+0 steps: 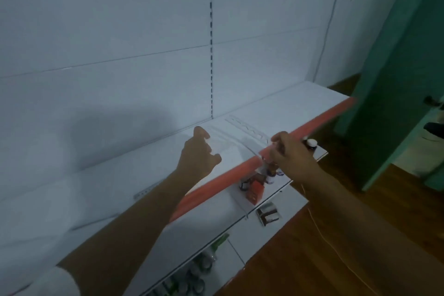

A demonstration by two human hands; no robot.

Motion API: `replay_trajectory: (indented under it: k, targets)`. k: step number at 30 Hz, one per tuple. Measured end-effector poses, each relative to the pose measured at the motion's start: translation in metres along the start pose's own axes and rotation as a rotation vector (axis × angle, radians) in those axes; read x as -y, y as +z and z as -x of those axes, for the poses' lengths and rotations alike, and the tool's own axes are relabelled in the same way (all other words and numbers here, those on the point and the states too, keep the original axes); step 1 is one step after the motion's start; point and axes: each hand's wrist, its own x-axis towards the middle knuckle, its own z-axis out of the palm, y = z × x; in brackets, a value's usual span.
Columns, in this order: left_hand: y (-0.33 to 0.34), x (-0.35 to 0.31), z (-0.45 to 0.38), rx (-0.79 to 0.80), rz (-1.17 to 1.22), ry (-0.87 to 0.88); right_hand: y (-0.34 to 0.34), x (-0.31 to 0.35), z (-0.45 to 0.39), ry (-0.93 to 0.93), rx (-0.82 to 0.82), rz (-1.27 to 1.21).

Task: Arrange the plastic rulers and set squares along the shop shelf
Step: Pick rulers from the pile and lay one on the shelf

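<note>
Mid-task, I judge: clear rulers (248, 130) lie on the shelf (134, 170). Left hand (198, 155) pinches a clear set square (219, 145) there; right hand (288, 151) grips something unclear at the red shelf edge (240, 170).

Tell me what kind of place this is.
Probably a small shop. A white shelf with a red front strip is fixed to a slotted white back panel, clear plastic rulers lie on it, and small boxed goods sit on the shelf below.
</note>
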Motion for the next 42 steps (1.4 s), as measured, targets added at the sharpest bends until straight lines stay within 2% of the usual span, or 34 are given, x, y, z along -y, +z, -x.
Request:
replay_trajectory:
  k: [8, 13, 18, 21, 28, 36, 42]
  targets:
    - [-0.081, 0.071, 0.024, -0.339, -0.007, -0.289, 0.082, 0.061, -0.055, -0.377, 0.228, 0.019]
    - [-0.115, 0.107, 0.04, -0.407, -0.033, -0.381, 0.119, 0.087, -0.065, -0.593, 0.383, 0.06]
    - [-0.115, 0.127, 0.053, -0.312, -0.045, -0.407, 0.144, 0.093, -0.064, -0.694, 0.416, 0.117]
    - [-0.114, 0.135, 0.059, -0.214, -0.04, -0.423, 0.157, 0.085, -0.067, -0.675, 0.449, 0.129]
    - [-0.104, 0.133, 0.065, -0.094, -0.059, -0.475, 0.174, 0.076, -0.083, -0.695, 0.455, 0.11]
    - [-0.071, 0.122, 0.052, 0.011, -0.223, -0.488, 0.191, 0.065, -0.1, -0.651, 0.508, 0.254]
    - [-0.052, 0.123, 0.043, 0.068, -0.443, -0.479, 0.185, 0.061, -0.106, -0.719, 0.505, 0.308]
